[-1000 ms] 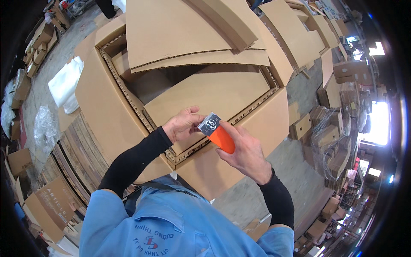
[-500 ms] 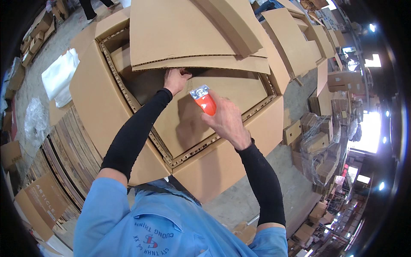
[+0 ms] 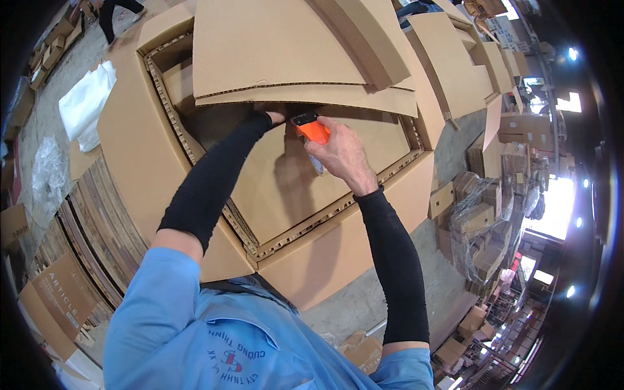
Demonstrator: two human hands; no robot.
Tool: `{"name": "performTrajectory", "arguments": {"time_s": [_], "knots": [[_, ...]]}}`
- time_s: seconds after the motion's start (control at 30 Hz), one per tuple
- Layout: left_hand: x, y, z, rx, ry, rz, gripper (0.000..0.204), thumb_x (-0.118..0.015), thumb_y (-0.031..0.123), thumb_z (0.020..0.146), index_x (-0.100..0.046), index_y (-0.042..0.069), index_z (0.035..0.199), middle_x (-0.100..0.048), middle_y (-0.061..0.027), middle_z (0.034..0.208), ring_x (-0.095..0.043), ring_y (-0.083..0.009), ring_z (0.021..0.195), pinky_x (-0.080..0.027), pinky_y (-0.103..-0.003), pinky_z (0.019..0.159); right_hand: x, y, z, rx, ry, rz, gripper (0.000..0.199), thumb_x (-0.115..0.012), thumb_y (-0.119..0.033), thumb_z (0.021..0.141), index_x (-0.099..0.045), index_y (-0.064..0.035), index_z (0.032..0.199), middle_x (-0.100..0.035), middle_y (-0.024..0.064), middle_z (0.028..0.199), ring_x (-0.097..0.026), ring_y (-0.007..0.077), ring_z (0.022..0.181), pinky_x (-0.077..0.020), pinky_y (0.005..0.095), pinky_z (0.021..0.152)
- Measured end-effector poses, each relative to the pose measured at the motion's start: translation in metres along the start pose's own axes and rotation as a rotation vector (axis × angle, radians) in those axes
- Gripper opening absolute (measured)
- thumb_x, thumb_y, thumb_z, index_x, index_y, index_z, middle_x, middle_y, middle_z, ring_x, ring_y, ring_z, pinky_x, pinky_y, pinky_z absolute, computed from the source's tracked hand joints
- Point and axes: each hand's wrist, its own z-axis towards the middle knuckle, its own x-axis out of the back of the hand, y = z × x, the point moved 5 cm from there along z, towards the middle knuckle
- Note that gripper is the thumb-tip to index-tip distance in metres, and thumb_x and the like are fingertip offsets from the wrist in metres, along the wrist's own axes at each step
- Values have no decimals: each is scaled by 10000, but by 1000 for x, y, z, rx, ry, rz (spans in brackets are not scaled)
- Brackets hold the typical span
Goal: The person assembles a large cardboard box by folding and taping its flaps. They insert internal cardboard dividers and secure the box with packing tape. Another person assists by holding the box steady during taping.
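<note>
A large open cardboard box (image 3: pixel 312 276) stands before me, with a thick edge around its inside and a flat brown panel lying in it (image 3: pixel 266 201). A cardboard sheet (image 3: pixel 260 52) covers its far part. My left hand (image 3: pixel 277 117) reaches under the near edge of that sheet; its fingers are hidden. My right hand (image 3: pixel 341 149) is closed around an orange hand tool (image 3: pixel 315 132) with a dark end, held over the panel close to the sheet's edge. A pale rounded part shows below the palm; the tool's exact kind is unclear.
A folded cardboard strip (image 3: pixel 357 42) lies on the sheet. White sheeting (image 3: pixel 88 107) and stacked boards (image 3: pixel 107 211) are at the left. More open cardboard (image 3: pixel 448 62) stands at the far right, with film-wrapped cartons (image 3: pixel 478 224) nearer. A person's legs (image 3: pixel 114 16) show at the far left.
My left hand has slid farther under the sheet, out of sight except near the wrist. My right hand has tilted the orange tool and brought its end closer to the sheet's edge.
</note>
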Motion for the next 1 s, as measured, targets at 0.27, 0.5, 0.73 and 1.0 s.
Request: {"name": "performTrajectory", "arguments": {"time_s": [0.27,0.5,0.73,1.0], "knots": [[-17,53,-56,54,-306,154,663,-335,550,1093,-600,0,1353,-627,-273,1294,-571,-403,1258,-442,-457,1087,5,7,1,14,9,-11,591,-708,-298,777,-672,3,1285,-738,246,1050,-706,406,1041,-564,491,939],[-19,47,-62,-59,-7,329,865,-258,718,1036,-712,-18,1048,-714,-257,1028,-639,-465,1035,-470,-540,939,16,8,-4,33,-98,-47,454,-694,-320,782,-723,-40,1139,-702,244,839,-690,434,812,-559,491,751],[-27,53,-69,-183,45,555,717,-474,685,988,-704,46,1218,-728,-242,1062,-672,-445,1048,-521,-540,951,68,11,-85,-27,-196,-101,324,-673,-292,831,-717,-45,1036,-683,233,753,-688,425,800,-554,511,762],[-40,63,-77,-227,-9,697,699,-521,668,962,-653,81,1318,-532,-280,1454,-540,-432,1323,-390,-603,1115,107,29,-164,-69,-158,-95,402,-682,-272,812,-714,-39,1138,-671,253,785,-666,442,798,-547,505,758]]}}
